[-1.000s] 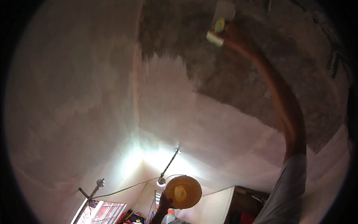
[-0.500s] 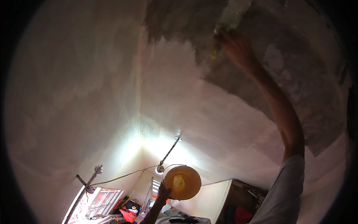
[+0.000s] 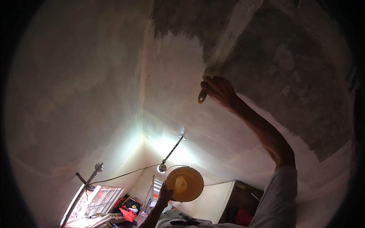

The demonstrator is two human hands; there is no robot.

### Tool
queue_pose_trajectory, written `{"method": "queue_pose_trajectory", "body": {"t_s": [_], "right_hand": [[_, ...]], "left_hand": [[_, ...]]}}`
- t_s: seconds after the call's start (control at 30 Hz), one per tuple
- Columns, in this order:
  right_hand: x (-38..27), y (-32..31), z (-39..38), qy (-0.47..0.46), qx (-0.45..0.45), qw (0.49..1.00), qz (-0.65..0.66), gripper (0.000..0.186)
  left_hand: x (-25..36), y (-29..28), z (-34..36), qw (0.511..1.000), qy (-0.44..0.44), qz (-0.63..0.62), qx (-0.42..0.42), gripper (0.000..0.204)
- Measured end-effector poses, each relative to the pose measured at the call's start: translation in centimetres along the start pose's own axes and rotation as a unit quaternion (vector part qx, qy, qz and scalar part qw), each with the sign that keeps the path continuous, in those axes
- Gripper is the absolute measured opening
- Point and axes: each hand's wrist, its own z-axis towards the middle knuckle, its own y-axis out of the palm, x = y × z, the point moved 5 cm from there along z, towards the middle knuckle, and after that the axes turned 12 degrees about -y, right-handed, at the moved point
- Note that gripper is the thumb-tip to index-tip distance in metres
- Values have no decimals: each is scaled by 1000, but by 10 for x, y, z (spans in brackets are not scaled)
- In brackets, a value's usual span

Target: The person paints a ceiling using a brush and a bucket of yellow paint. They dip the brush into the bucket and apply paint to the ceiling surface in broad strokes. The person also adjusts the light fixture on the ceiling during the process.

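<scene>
My right hand (image 3: 221, 91) is raised to the ceiling (image 3: 173, 72), its fingers closed round a paintbrush (image 3: 202, 97). The handle, with a hole near its end, sticks out below the fist; the bristles press on the surface and are partly hidden in shadow. Behind the brush runs a pale wet-looking stripe (image 3: 240, 24) across a dark grey patch (image 3: 277, 49). Low in the view, my left hand (image 3: 165, 194) grips the side of a round yellow-brown bucket (image 3: 194, 184) with a thin wire handle. A pale patch shows in the bucket's middle.
A rod with a light bulb (image 3: 162, 167) hangs close beyond the bucket, with a cable (image 3: 125, 178) running left to a pole (image 3: 88, 183). A barred window (image 3: 104, 201), a red bundle (image 3: 128, 213) and a cabinet with an open front (image 3: 237, 201) lie along the bottom.
My right hand has drawn the paintbrush down and to the left, and the pale stripe has grown longer behind it. The bucket in my left hand has hardly moved.
</scene>
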Motion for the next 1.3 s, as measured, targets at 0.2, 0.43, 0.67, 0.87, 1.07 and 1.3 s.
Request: {"method": "queue_pose_trajectory", "body": {"t_s": [0.2,0.43,0.67,0.87,1.07,1.3], "right_hand": [[114,-38,25,219,21,967,130,26],[174,-149,50,147,100,980,-94,21],[130,-66,7,3,76,977,-197,35],[11,8,-5,-50,130,984,-112,31],[-29,38,-15,15,0,1000,20,14],[88,-24,48,140,60,983,99,26]], "left_hand": [[-9,-2,1,996,16,-79,-47,63],[-22,-2,16,1000,5,-10,-25,63],[-27,12,17,998,-35,-20,-44,64],[-33,-10,18,1000,-23,1,17,64],[-21,-11,5,998,-29,-49,-3,65],[-21,-35,8,998,13,-37,39,65]]}}
